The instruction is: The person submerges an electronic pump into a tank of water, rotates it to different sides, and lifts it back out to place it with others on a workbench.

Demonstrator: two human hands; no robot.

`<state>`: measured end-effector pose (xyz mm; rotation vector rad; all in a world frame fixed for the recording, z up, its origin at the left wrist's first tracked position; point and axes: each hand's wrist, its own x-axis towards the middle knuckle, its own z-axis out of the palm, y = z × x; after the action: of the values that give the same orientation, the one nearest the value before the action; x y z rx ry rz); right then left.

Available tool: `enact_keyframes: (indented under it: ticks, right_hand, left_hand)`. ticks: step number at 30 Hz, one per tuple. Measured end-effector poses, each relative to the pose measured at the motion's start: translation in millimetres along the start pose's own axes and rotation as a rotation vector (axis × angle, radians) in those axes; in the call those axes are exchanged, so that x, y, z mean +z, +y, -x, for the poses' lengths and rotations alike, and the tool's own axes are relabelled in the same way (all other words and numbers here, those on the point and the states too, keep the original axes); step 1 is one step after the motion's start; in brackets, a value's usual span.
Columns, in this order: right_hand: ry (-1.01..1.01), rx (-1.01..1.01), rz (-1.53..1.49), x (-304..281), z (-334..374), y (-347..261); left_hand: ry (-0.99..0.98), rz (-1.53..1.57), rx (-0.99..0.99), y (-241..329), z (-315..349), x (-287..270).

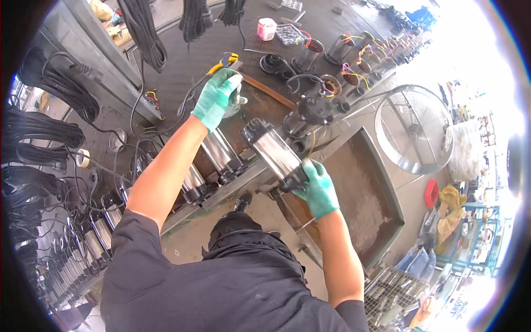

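Observation:
My right hand (pixel 318 188), in a green and white glove, grips the black lower end of what looks like a submersible pump (pixel 274 152). This pump has a shiny steel cylinder and black end caps, and is held tilted over the bench's near edge. Further up and to the left, my gloved left hand (pixel 218 97) has its fingers curled above the bench; whatever they hold is hidden. Just beyond it lies a yellow-handled tool (pixel 224 62). A similar steel pump (pixel 221 152) lies below my left wrist. Right of the gripped pump stands a black-topped pump (pixel 310 113) with a cable.
Bundles of black cable (pixel 144 33) hang at the left beside a metal post (pixel 91 61). Open motor housings (pixel 340 50) with coloured wires line the far right of the bench. A metal tray (pixel 362 193) and a large round fan (pixel 414 128) are at the right.

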<state>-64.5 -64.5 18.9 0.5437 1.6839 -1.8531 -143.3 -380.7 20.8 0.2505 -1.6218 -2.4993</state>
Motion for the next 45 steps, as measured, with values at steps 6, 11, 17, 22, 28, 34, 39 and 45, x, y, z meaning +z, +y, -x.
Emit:
enact_keyframes:
  ticks: [6, 11, 17, 22, 28, 34, 39, 45]
  right_hand:
    - [-0.015, 0.095, -0.102, 65, -96, 17]
    - [0.033, 0.086, -0.062, 96, -121, 31]
    - [0.045, 0.127, -0.141, 71, -105, 31]
    - [-0.172, -0.021, 0.028, 11, -68, 63]
    - [0.115, 0.125, -0.055, -91, 19, 138]
    - [0.437, 0.062, -0.347, -152, 100, 228]
    - [0.566, 0.097, -0.569, -164, 130, 285]
    - [0.445, -0.008, -0.516, -162, 122, 266]
  left_hand:
    - [0.082, -0.232, -0.089, -21, -36, -34]
    - [0.023, -0.315, -0.055, -43, -36, -66]
    - [-0.107, -1.075, -0.006, -34, -17, -59]
    - [-0.195, -1.245, 0.292, -43, -15, -26]
    - [-0.296, -0.68, 0.203, -72, -50, 107]
    - [-0.366, -0.332, 0.125, -127, -111, 152]
    - [-0.291, -0.368, 0.204, -135, -66, 161]
    - [-0.473, -0.55, 0.358, -50, 76, 201]
